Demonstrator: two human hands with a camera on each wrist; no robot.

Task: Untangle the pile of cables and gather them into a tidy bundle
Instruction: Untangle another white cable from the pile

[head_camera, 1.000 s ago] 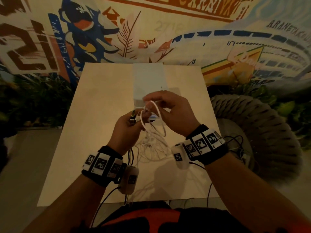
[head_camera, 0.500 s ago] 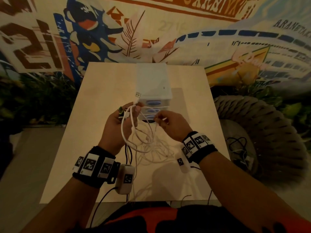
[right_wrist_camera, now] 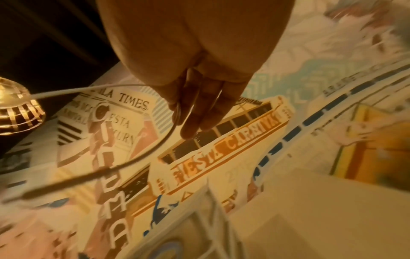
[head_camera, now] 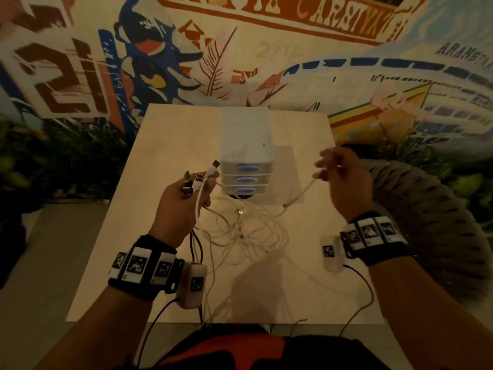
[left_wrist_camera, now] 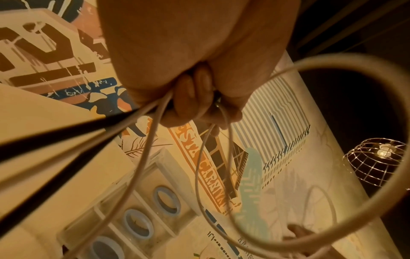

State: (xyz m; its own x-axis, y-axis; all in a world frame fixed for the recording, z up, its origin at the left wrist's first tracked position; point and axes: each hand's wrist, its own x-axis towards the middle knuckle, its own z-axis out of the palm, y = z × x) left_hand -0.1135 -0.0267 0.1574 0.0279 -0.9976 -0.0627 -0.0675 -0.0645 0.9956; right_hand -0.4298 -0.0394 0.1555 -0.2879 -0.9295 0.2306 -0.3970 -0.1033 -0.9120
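Several cable ends (head_camera: 202, 180) sit gripped in the left hand (head_camera: 184, 206); right hand (head_camera: 344, 180) pinches one white cable (head_camera: 301, 192)

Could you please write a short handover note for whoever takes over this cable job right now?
Left hand: grips several cable ends, plugs sticking up, black and white leads hanging below.
Right hand: raised to the right, fingers fairly straight, one white cable running across them; blurred, so the grip is unclear.
Cable pile: loose tangle on the table, in front of the small drawer unit.
Done: some ends gathered.
Left: free the remaining loops, then bundle everything.
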